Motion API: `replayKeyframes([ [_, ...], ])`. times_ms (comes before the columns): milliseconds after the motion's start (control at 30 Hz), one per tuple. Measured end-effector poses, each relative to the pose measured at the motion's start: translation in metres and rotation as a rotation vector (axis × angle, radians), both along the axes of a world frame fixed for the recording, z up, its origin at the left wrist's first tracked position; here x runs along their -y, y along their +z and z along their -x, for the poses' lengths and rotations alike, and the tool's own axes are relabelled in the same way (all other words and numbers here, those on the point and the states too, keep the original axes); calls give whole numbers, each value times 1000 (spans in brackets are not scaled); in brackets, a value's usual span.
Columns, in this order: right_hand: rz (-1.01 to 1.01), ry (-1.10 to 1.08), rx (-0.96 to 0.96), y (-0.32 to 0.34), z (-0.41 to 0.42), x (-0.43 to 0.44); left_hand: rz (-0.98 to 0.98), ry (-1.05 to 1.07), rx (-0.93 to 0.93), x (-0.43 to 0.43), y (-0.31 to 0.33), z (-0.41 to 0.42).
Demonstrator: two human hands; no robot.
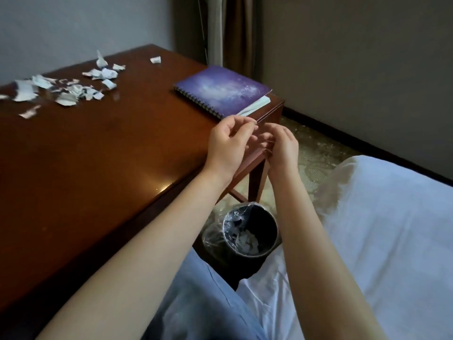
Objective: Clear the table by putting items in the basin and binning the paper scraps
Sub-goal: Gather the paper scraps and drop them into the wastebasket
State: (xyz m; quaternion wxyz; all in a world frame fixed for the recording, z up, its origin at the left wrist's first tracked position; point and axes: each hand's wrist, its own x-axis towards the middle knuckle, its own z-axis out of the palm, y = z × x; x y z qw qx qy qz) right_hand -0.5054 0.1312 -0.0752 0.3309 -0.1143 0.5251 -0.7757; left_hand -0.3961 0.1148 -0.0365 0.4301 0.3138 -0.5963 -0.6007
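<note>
Several torn paper scraps [66, 89] lie scattered on the far left of the dark wooden table [98, 155]. A purple spiral notebook [220, 88] lies at the table's right end. My left hand [228, 146] and my right hand [282, 146] are raised close together just off the table's right edge, high above a black bin [252, 231] on the floor. Their fingers are loosely curled toward each other, and I see nothing held in them. The bin has a clear liner and white scraps inside. No basin is in view.
A bed with a white sheet [380, 229] fills the right side, close to the bin. My knee in blue trousers [196, 303] is below the bin. A curtain [232, 30] hangs behind the table's far corner.
</note>
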Motion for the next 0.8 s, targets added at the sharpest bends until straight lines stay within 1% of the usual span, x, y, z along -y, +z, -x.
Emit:
replayKeyframes([
  [67, 72, 32, -57, 28, -16, 5, 61, 53, -24, 8, 19, -15],
  [133, 122, 81, -135, 52, -34, 15, 78, 121, -41, 20, 35, -34],
  [267, 80, 228, -307, 81, -76, 45, 118, 289, 13, 50, 54, -81],
  [367, 70, 333, -362, 90, -108, 73, 87, 405, 76, 76, 56, -121],
  [500, 17, 457, -442, 92, -146, 114, -21, 532, 123, 113, 55, -164],
  [600, -52, 521, -526, 89, -167, 147, -63, 613, 220, 139, 53, -191],
  [700, -128, 565, -605, 83, -177, 181, -62, 678, 317, 168, 51, -210],
  [800, -187, 551, -668, 77, -175, 215, -25, 723, 492, 198, 43, -219],
])
